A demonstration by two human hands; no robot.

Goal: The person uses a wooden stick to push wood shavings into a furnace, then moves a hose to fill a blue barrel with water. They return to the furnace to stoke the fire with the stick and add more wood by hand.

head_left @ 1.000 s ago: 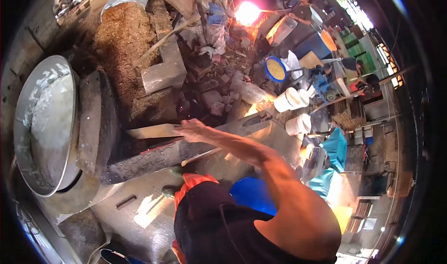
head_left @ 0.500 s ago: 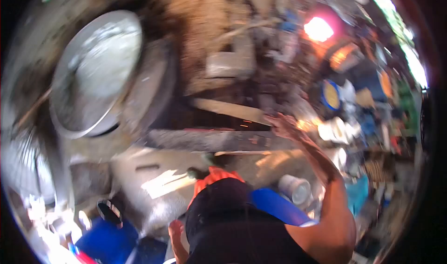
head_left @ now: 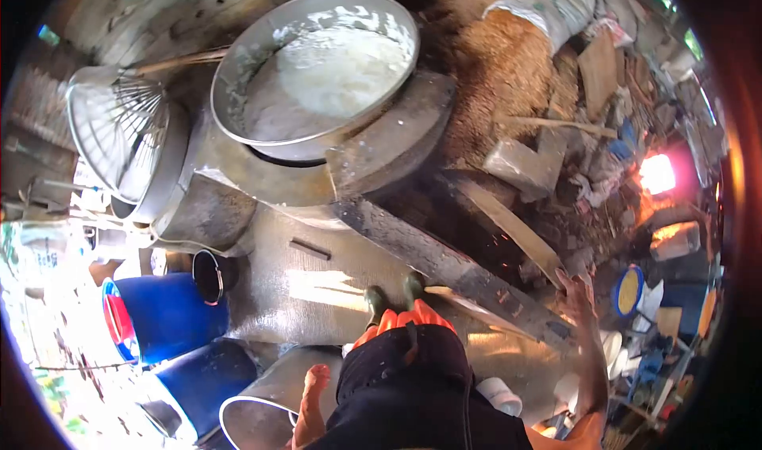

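Observation:
My right hand [head_left: 578, 298] is at the near end of a flat wooden plank [head_left: 512, 226], its fingers apart and seeming to touch the wood. The plank slants into a dark fire opening, where small orange sparks show. Beside it, a long, thick, charred-looking beam [head_left: 444, 263] lies roughly parallel. Low beside my body, my left hand [head_left: 316, 377] is loosely curled, with nothing visible in it. At the upper middle, a large round metal pan [head_left: 230, 105] holds whitish, foamy liquid on a clay-like stove [head_left: 397, 144].
Sawdust [head_left: 504, 65] and a pale block [head_left: 520, 164] lie beyond the plank. Blue barrels [head_left: 171, 319] and a metal drum [head_left: 266, 394] stand at left. A wire-ribbed round basket or strainer [head_left: 119, 144] is farther left. White buckets [head_left: 500, 396] sit near my right side.
My view has turned, shifting the pan, plank and beam to the right and tilting them. The picture is sharper. My right hand stays by the plank's end; my left remains low.

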